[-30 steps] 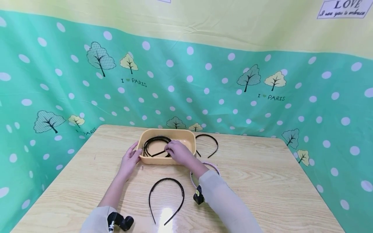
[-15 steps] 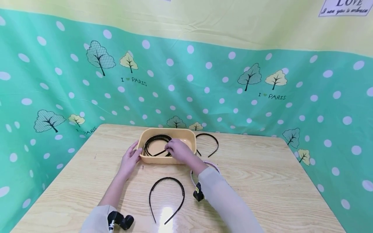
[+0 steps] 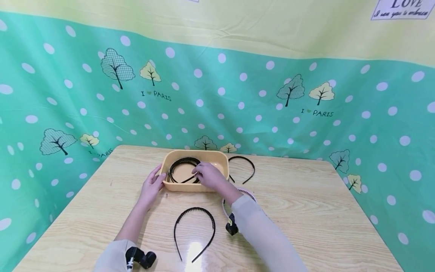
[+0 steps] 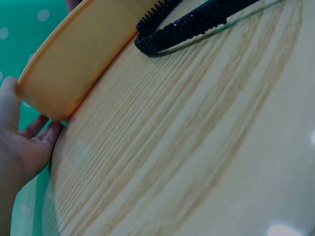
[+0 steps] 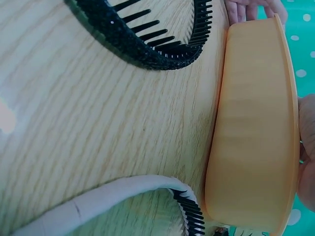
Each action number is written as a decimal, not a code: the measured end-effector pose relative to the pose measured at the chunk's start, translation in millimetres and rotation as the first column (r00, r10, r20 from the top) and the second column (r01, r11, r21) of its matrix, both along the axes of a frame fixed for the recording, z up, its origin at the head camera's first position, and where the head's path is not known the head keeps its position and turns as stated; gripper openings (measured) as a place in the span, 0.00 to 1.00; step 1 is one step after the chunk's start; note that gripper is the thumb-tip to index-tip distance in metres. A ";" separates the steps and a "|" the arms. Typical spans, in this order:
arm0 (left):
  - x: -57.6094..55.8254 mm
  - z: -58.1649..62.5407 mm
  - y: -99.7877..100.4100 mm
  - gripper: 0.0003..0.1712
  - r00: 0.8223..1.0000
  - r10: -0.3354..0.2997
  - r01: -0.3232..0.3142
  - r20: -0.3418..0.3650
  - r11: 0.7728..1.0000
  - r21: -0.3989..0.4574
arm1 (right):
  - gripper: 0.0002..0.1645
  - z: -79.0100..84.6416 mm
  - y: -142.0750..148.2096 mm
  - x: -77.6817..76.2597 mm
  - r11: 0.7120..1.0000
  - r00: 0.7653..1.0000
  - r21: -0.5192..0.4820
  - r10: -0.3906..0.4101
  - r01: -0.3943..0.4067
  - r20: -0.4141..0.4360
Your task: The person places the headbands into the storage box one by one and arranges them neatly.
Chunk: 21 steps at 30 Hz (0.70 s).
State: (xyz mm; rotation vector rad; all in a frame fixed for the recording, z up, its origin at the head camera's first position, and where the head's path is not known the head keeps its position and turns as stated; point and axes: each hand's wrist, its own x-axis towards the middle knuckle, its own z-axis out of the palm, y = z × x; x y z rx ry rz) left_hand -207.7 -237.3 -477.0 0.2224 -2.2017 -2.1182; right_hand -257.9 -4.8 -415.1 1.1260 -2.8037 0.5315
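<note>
A light-orange plastic box [image 3: 188, 187] stands at the back of the table. My left hand [image 3: 151, 187] holds its left end, the thumb at the rim and the fingers low on the outside, as the left wrist view also shows around the box wall [image 4: 64, 73]. Several black toothed headbands [image 3: 176, 164] lie nested in the box's left part. My right hand [image 3: 210, 176] reaches in over the front wall and pinches one end of a black headband there. In the right wrist view the box wall [image 5: 251, 123] hides the fingertips of the right hand [image 5: 307, 147].
A glittery black headband [image 3: 213, 223] lies on the table [image 3: 306, 211] in front of the box. Beneath the right forearm is a pale pink headband [image 3: 223, 208], partly hidden. Another black headband [image 3: 253, 169] lies right of the box. A green dotted curtain [image 3: 231, 109] hangs behind.
The headband end inside the box has shifted slightly to the right and towards the other headbands. My hands and the box have hardly moved.
</note>
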 end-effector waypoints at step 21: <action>-0.6 0.4 0.1 0.35 1.000 0.000 0.000 0.000 1.000 0.030 | 0.08 3.1 -1.8 -4.0 0.998 0.999 0.062 0.022 -0.025 0.043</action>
